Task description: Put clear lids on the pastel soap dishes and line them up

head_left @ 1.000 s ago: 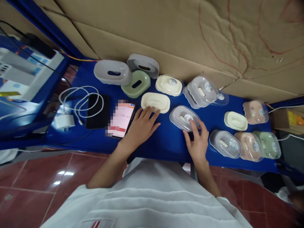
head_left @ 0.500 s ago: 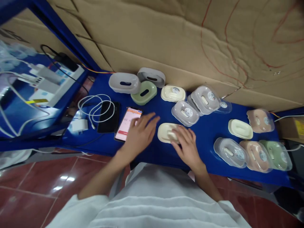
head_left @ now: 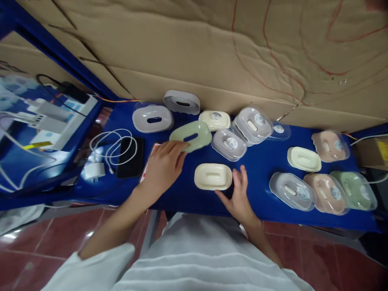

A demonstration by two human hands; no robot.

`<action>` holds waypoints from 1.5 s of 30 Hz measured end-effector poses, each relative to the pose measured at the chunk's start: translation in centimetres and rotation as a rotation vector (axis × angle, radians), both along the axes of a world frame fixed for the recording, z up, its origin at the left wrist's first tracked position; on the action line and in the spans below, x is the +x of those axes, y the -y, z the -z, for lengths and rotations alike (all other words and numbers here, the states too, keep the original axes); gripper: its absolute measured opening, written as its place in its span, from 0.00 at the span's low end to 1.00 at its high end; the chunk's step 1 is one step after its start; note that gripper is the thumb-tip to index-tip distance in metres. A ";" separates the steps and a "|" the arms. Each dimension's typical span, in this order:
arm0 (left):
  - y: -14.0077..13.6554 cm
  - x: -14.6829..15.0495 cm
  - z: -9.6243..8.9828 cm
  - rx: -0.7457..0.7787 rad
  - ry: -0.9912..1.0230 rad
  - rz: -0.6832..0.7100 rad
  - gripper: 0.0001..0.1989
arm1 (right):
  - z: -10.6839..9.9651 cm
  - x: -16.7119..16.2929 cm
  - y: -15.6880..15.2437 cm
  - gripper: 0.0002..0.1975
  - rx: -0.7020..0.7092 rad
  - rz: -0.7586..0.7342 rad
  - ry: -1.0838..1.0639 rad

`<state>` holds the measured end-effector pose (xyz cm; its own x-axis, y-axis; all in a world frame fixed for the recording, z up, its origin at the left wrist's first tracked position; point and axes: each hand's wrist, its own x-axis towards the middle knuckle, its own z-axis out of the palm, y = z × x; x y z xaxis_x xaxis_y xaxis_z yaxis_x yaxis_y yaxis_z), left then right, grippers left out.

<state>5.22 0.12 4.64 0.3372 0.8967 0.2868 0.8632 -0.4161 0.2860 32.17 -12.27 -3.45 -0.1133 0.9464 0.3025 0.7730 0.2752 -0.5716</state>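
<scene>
My left hand [head_left: 165,163] is closed on the near left edge of a green oval plastic dish [head_left: 204,135] with a long slot, tilted above the table. Beneath that hand a phone [head_left: 148,161] is mostly covered. A cream oval dish [head_left: 201,176] with a raised bar in its middle lies flat on the blue table. Around its right end are the parted thumb and fingers of my right hand [head_left: 239,198], at the rim; whether they press on it I cannot tell.
Two grey slotted dishes [head_left: 141,120] sit at the back left. Lidded dishes with round labels [head_left: 232,147] stand at the back middle, and several more [head_left: 325,194] at the right. A dark phone [head_left: 131,161] lies under a white charging cable [head_left: 112,155]. Cardboard [head_left: 169,52] backs the table.
My left hand has taken hold of the green dish and lifted it away from the grey ones, rightward and nearer. My right hand has shifted from atop the cream dish to its right end.
</scene>
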 end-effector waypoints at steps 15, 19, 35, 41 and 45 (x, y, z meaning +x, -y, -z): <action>7.4 3.7 5.6 0.024 0.088 0.414 0.09 | -3.3 3.8 -1.1 0.24 0.017 -0.282 0.278; 7.3 3.6 6.3 0.047 0.128 0.413 0.09 | -8.8 9.5 -2.4 0.19 0.062 -0.180 0.330; 7.0 3.3 7.3 -0.030 0.496 0.371 0.10 | -7.4 23.6 -21.7 0.43 -0.406 0.076 0.534; 6.8 3.2 7.4 -0.162 0.563 0.322 0.16 | -12.6 20.7 -12.3 0.41 -0.056 0.222 0.404; 6.6 3.2 7.7 -0.307 0.641 0.235 0.31 | -12.4 12.6 -2.9 0.40 0.062 0.327 0.150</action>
